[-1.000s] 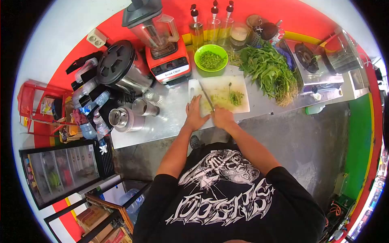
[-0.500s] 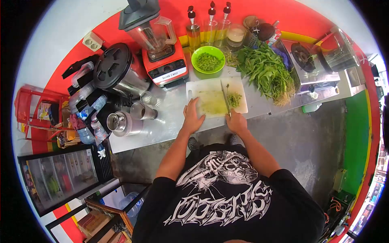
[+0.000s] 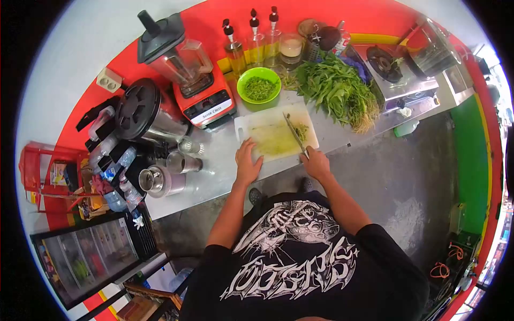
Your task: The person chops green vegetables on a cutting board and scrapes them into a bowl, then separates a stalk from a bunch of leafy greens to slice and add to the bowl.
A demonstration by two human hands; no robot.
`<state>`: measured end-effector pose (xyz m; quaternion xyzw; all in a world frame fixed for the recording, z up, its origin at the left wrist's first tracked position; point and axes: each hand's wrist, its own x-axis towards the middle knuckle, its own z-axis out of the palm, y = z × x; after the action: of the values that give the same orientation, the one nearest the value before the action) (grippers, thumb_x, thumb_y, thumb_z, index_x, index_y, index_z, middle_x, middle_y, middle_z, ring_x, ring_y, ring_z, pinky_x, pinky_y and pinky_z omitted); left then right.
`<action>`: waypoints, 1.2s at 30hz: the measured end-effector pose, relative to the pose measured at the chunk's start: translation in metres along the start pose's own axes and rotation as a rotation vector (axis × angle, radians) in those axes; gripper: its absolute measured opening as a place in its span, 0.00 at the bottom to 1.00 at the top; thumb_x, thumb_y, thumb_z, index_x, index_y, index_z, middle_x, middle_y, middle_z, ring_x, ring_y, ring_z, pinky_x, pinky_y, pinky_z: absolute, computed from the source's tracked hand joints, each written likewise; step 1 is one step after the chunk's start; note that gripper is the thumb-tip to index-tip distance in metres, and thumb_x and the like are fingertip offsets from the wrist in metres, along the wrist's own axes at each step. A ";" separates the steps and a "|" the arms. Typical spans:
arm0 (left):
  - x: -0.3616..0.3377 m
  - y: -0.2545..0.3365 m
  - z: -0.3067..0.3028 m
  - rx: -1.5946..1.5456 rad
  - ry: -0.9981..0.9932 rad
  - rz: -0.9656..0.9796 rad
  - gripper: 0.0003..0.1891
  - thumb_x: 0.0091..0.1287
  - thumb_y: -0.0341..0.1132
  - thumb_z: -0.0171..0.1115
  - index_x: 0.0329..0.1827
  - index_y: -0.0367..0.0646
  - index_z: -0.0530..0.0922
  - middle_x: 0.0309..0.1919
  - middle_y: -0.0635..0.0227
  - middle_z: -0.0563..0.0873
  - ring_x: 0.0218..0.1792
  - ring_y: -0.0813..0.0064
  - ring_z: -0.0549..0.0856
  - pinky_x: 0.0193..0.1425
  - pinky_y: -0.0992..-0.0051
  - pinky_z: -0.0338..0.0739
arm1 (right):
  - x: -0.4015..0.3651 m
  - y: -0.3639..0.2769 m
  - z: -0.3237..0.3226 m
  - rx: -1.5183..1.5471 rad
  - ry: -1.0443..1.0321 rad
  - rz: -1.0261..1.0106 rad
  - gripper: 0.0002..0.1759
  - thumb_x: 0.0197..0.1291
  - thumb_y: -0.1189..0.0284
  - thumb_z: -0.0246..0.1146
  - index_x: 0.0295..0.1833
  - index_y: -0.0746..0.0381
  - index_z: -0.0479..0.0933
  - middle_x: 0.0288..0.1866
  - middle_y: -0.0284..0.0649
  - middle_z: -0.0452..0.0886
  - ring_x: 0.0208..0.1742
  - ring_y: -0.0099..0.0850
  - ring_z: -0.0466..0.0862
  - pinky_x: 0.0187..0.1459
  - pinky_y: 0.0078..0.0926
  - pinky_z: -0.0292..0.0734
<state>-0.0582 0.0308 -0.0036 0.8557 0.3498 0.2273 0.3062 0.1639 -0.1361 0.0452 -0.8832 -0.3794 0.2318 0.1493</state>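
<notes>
My right hand (image 3: 317,163) grips a kitchen knife (image 3: 294,131) by its handle. The blade lies across the right part of a white cutting board (image 3: 244,122), pointing away from me. Close against the blade's right side is a small pile of chopped greens (image 3: 302,130). My left hand (image 3: 248,163) rests on the board's near left corner, fingers stretched out and thumb apart. Green juice stains the middle of the board. Behind it stands a lime-green bowl (image 3: 242,85) filled with chopped greens (image 3: 259,89).
A bunch of leafy greens with roots (image 3: 338,88) lies right of the board, beside a gas stove (image 3: 407,88). At left stand a red blender (image 3: 208,101), a metal pot with black lid (image 3: 160,120) and metal cups (image 3: 179,162). Pump bottles (image 3: 234,53) line the wall.
My view has turned slightly, shifting the counter leftward in the picture. The knife now slants more to the left, and the chopped pile looks narrower. My left hand stays at the board's corner.
</notes>
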 end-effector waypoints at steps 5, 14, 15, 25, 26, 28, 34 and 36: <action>0.008 -0.008 -0.009 -0.212 0.137 -0.034 0.19 0.61 0.24 0.67 0.57 0.37 0.78 0.59 0.50 0.81 0.60 0.49 0.80 0.63 0.62 0.77 | 0.002 0.018 -0.003 0.067 0.105 -0.033 0.21 0.65 0.56 0.64 0.54 0.60 0.77 0.41 0.57 0.87 0.46 0.58 0.86 0.48 0.57 0.80; 0.039 -0.012 -0.017 0.382 0.098 -0.396 0.18 0.63 0.38 0.70 0.51 0.35 0.81 0.49 0.52 0.83 0.51 0.50 0.83 0.56 0.55 0.80 | -0.017 0.038 -0.016 0.208 0.127 -0.069 0.24 0.62 0.56 0.69 0.57 0.60 0.81 0.40 0.55 0.87 0.45 0.57 0.86 0.48 0.53 0.80; 0.043 -0.011 -0.017 0.482 -0.008 -0.457 0.18 0.64 0.40 0.69 0.49 0.35 0.82 0.48 0.53 0.84 0.53 0.51 0.84 0.56 0.55 0.82 | -0.019 0.039 -0.016 0.205 0.140 -0.076 0.23 0.62 0.56 0.68 0.56 0.60 0.81 0.41 0.55 0.86 0.45 0.56 0.86 0.48 0.52 0.80; 0.073 -0.016 -0.030 0.411 -0.356 -0.639 0.24 0.62 0.45 0.70 0.49 0.31 0.82 0.50 0.43 0.89 0.49 0.49 0.91 0.54 0.57 0.87 | -0.028 0.054 -0.027 0.325 0.239 -0.045 0.18 0.63 0.61 0.67 0.49 0.65 0.81 0.37 0.54 0.86 0.42 0.57 0.85 0.44 0.50 0.79; 0.069 -0.017 -0.031 0.400 -0.345 -0.659 0.24 0.62 0.45 0.70 0.49 0.31 0.82 0.50 0.43 0.89 0.49 0.49 0.91 0.54 0.57 0.87 | -0.027 0.057 -0.026 0.343 0.259 -0.064 0.15 0.63 0.66 0.69 0.48 0.67 0.81 0.32 0.54 0.84 0.33 0.54 0.84 0.38 0.47 0.76; 0.061 -0.026 -0.030 0.244 -0.255 -0.636 0.22 0.59 0.43 0.69 0.45 0.30 0.83 0.41 0.42 0.90 0.43 0.49 0.91 0.49 0.58 0.86 | -0.029 0.059 -0.031 0.351 0.258 -0.078 0.16 0.63 0.66 0.69 0.48 0.67 0.81 0.31 0.54 0.83 0.31 0.53 0.82 0.36 0.46 0.75; 0.053 0.010 -0.059 -0.595 -0.443 -0.751 0.19 0.65 0.35 0.65 0.59 0.39 0.81 0.39 0.65 0.89 0.37 0.71 0.89 0.46 0.68 0.86 | -0.035 0.055 -0.039 0.433 0.276 -0.059 0.14 0.64 0.68 0.67 0.48 0.69 0.81 0.30 0.52 0.83 0.27 0.41 0.81 0.34 0.39 0.73; 0.044 0.003 -0.048 -0.795 -0.426 -0.754 0.21 0.66 0.32 0.62 0.62 0.41 0.79 0.40 0.65 0.89 0.37 0.70 0.89 0.46 0.68 0.87 | -0.035 0.054 -0.038 0.471 0.291 -0.068 0.15 0.64 0.66 0.68 0.47 0.67 0.81 0.33 0.54 0.84 0.35 0.53 0.83 0.39 0.46 0.76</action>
<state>-0.0573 0.0788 0.0405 0.5185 0.4489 0.0394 0.7267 0.1950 -0.2016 0.0640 -0.8349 -0.3190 0.1794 0.4111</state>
